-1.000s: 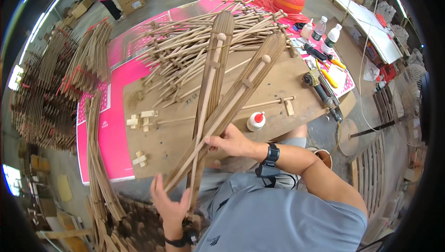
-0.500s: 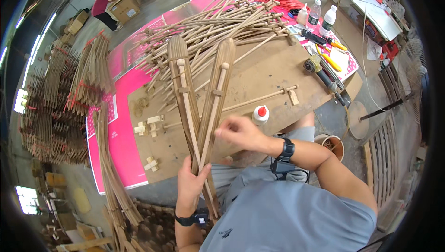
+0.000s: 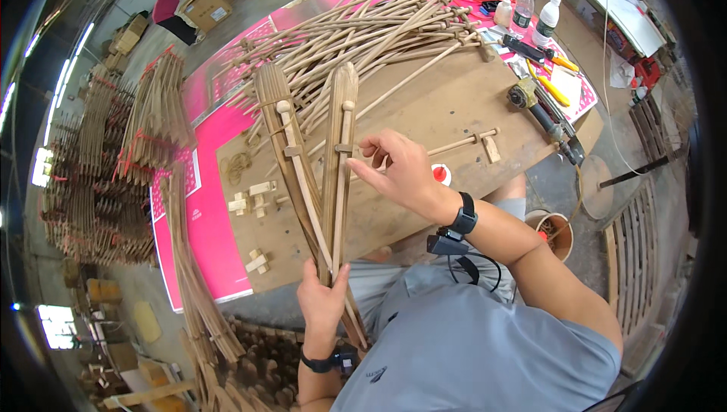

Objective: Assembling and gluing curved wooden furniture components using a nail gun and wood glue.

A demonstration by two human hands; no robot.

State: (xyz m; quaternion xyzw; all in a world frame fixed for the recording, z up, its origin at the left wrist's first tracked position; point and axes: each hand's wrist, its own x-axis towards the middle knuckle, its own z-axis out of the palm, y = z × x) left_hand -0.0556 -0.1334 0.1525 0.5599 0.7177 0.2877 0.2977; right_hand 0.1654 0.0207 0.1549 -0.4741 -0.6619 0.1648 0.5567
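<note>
- Wooden bundles point(image 3: 335, 185), two of them, are gripped near the bottom by the left hand point(image 3: 321, 302), in front of the table point(image 3: 432, 113). They are crossed low down and spread at the top.
- The right hand point(image 3: 401, 173) is held just beside one, its fingers bent, its thumb apart.
- Many sticks point(image 3: 379, 41) are piled behind.
- A red-capped bottle point(image 3: 441, 175) is partly hidden.

Gripping crossed wooden slats point(image 3: 333, 192) in left hand point(image 3: 321, 298); holding right hand point(image 3: 397, 173) half-curled beside, 3 o'clock; seeing stick pile point(image 3: 371, 29), 12 o'clock.
</note>
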